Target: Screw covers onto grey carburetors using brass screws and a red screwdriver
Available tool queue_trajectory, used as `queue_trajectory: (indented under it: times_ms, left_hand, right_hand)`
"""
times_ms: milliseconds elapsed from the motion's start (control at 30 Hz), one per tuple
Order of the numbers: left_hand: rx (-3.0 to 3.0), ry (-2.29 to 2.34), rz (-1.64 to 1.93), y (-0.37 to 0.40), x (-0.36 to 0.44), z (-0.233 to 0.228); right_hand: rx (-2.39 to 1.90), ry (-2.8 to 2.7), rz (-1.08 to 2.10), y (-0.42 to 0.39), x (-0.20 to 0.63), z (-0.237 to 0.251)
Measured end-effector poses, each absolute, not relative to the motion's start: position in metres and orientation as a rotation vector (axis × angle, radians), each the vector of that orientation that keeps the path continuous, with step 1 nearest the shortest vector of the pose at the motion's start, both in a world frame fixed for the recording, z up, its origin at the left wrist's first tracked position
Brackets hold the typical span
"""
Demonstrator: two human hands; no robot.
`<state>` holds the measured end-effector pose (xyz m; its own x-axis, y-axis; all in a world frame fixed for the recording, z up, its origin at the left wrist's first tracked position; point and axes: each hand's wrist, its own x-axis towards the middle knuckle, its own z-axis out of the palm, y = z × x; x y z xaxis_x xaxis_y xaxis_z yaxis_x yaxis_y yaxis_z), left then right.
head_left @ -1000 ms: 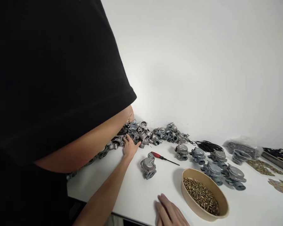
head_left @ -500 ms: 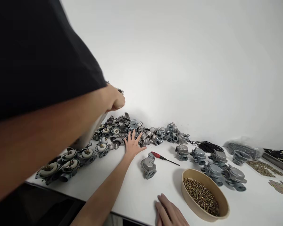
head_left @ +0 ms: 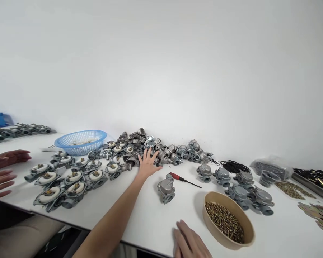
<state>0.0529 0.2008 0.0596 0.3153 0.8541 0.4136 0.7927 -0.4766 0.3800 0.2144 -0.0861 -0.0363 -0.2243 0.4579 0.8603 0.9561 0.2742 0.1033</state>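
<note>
My left hand reaches forward with its fingers spread, at the front edge of a pile of grey metal housings. It grips nothing. My right hand rests at the table's near edge, fingers extended and holding nothing. Between the two hands stands a single metal housing with its cover on. Just behind it lies a screwdriver with a red handle and dark shaft. Beside my right hand is a tan bowl full of small brass-coloured screws.
At left, a co-worker's hands hover beside rows of open housings with white rings. A blue basket stands behind. Covered housings, black rings, a plastic bag and flat plates lie right.
The co-worker's dark sleeve and arm have drawn back to the left, uncovering the blue basket and the rows of open housings. My hands have barely moved.
</note>
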Motion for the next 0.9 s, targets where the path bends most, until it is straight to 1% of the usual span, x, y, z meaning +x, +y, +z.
queue_trajectory:
  times_ms: [133, 267, 333, 433, 500, 567, 667, 767, 833, 900]
  left_hand:
    - [2.411, 1.317, 0.880, 0.177, 0.049, 0.087]
    - [2.334, 1.051, 0.852, 0.119, 0.044, 0.103]
    - [2.169, 0.991, 0.858, 0.087, 0.041, 0.099]
    - [2.165, 1.011, 0.910, 0.052, 0.042, 0.084]
    - [2.189, 1.026, 0.945, 0.044, 0.044, 0.072]
    - [2.185, 1.013, 0.973, 0.043, 0.046, 0.063]
    - [2.175, 0.973, 0.975, 0.049, 0.044, 0.060]
    - [2.171, 0.960, 0.956, 0.052, 0.032, 0.064]
    - [2.167, 0.943, 0.934, 0.054, 0.017, 0.067]
    - [2.155, 0.912, 0.888, 0.055, 0.000, 0.068]
  right_hand:
    - [-1.209, -1.856, -0.901, -0.083, 0.218, -0.038]
    - [-1.250, -1.820, -0.819, -0.085, 0.215, -0.040]
    - [-1.265, -1.789, -0.718, -0.087, 0.213, -0.038]
    - [-1.236, -1.698, -0.495, -0.090, 0.215, -0.026]
    - [-1.224, -1.638, -0.376, -0.087, 0.221, -0.010]
    - [-1.255, -1.610, -0.342, -0.078, 0.229, 0.014]
    - [-1.466, -1.613, -0.284, -0.051, 0.238, 0.058]
    - [-1.866, -1.724, -0.136, -0.010, 0.237, 0.097]
    - [-2.132, -1.815, -0.106, 0.020, 0.231, 0.112]
    - [-2.234, -1.868, -0.085, 0.046, 0.224, 0.116]
